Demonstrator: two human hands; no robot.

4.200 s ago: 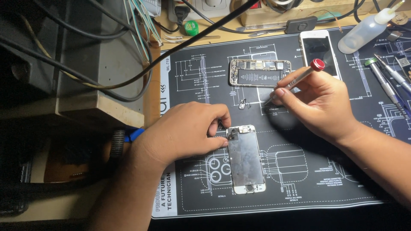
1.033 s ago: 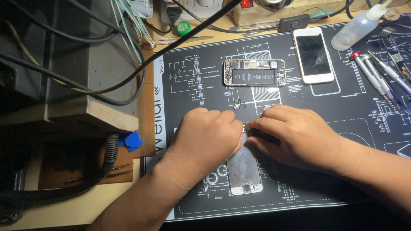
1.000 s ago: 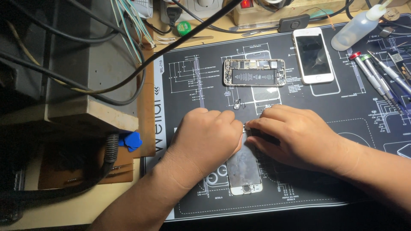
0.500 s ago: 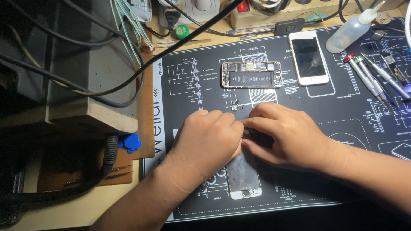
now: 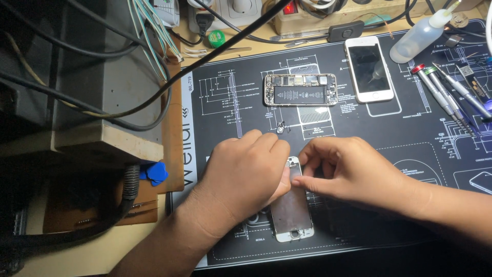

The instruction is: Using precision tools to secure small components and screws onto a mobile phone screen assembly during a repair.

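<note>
A detached phone screen panel (image 5: 292,213) lies back side up on the black repair mat (image 5: 225,102). My left hand (image 5: 241,174) rests on the panel's left edge and pins it down. My right hand (image 5: 353,174) comes in from the right, thumb and forefinger pinched at a small part near the panel's top. What the fingertips pinch is too small to make out. Farther back lies an opened phone body (image 5: 301,90) with its battery showing. A small loose metal piece (image 5: 281,129) sits between that body and my hands.
A white phone (image 5: 369,69) lies face up at the back, a clear squeeze bottle (image 5: 417,37) beside it. Several screwdrivers (image 5: 446,92) lie at the right edge. Thick black cables (image 5: 154,97) cross the left side. Blue picks (image 5: 154,172) sit left of the mat, a power strip (image 5: 307,13) behind.
My right hand put down the red-capped screwdriver, which now lies with the tools at right. Both hands closed in on the top of the screen panel and have barely shifted over the last second.
</note>
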